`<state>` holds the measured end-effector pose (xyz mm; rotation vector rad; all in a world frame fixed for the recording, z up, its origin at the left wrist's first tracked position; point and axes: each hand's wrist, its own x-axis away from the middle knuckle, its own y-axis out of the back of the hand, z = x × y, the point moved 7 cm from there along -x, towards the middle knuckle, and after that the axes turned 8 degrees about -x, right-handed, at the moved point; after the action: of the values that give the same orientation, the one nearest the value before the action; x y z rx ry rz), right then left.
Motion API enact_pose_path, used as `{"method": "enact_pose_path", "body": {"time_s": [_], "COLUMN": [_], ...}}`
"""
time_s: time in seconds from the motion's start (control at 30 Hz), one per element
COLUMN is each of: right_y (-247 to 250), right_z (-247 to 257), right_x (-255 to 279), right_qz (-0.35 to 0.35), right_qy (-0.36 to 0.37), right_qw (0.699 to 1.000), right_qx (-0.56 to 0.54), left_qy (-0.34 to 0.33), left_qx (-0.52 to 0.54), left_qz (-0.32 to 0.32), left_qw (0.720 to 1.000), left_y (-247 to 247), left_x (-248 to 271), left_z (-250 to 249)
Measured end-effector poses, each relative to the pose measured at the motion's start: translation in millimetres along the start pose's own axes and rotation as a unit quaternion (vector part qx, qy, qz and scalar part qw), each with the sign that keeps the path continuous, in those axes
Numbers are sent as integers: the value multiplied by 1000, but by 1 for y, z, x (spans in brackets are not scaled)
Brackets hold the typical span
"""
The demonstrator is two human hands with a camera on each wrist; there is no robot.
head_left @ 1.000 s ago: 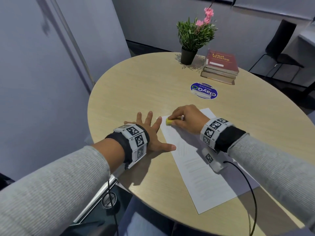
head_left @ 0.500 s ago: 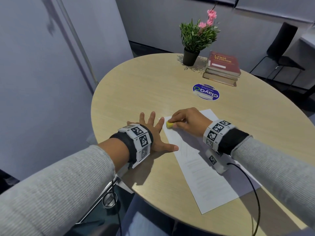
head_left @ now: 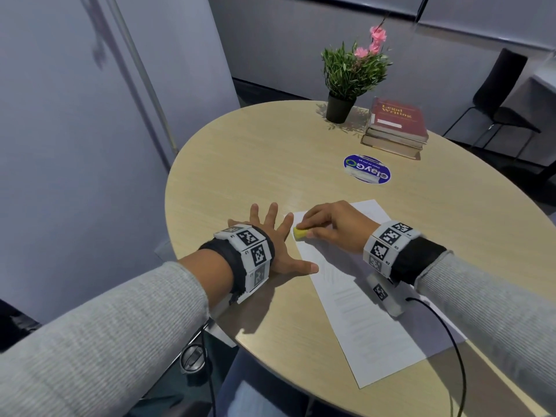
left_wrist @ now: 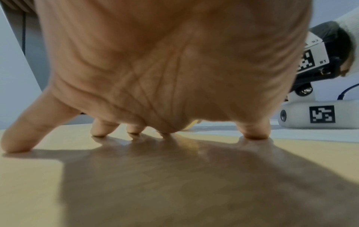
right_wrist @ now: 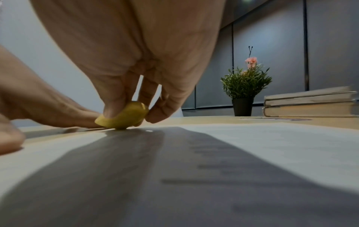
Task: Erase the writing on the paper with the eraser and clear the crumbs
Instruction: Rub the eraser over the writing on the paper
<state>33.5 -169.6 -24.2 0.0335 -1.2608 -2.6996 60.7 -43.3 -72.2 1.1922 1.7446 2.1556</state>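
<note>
The right hand (head_left: 334, 227) pinches the yellow eraser (head_left: 300, 233) against the paper (head_left: 370, 320) at its far left corner, so rubbing is underway. The left hand (head_left: 270, 239), fingers spread flat, braces on the table (head_left: 240, 164) beside the sheet. Next, I'd guess, firm short strokes.

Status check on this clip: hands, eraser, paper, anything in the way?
Left hand flat, fingers spread, thumb on paper edge. Right hand pinches yellow eraser at paper's top left corner. Nothing in the way.
</note>
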Motion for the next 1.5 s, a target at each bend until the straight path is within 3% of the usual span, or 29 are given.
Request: {"method": "enact_pose_path", "body": {"time_s": [0.13,0.27,0.4,0.43,0.57,0.63,0.73,0.87,0.93,1.03,1.1,1.17,1.33,1.5], "right_y": [18,0,28,27,-3,6,27,-1,10,26,10,-3,21,1], "right_z": [-9,1,-19,-18,2,-5,-14,4,-5,-11,2,13,-4,8], "right_x": [-4,7,-2,-1,12,6,-2,8,3,-4,0,9,0,10], "right_qz": [-80,12,-95,-94,35,12,-80,29,-1,-64,-23,26,-43,35], "right_qy": [-50,-2,-74,-70,0,-19,-50,1,-33,-53,-1,38,-31,9], "right_qw": [992,1000,991,991,999,1000,994,999,999,989,989,994,989,997], "right_qx": [83,-3,61,63,-11,-13,64,13,2,119,149,101,136,67], "left_qy": [-1,1,3,4,3,7,11,9,10,12,13,12,11,8], "left_qx": [2,-1,2,0,-6,-8,-11,-15,-20,-20,-21,-22,-22,-27], "left_qz": [3,1,1,3,8,5,3,5,11,13,14,15,12,10], "left_qw": [1000,1000,1000,1000,1000,1000,1000,1000,1000,1000,1000,1000,1000,1000], "left_y": [0,0,0,0,-1,0,0,0,1,2,2,2,2,4], "left_x": [1,0,1,1,-2,-2,-1,-2,-1,1,0,-1,0,0], "left_z": [0,0,-1,-1,-2,0,1,0,0,-1,0,0,0,1]}}
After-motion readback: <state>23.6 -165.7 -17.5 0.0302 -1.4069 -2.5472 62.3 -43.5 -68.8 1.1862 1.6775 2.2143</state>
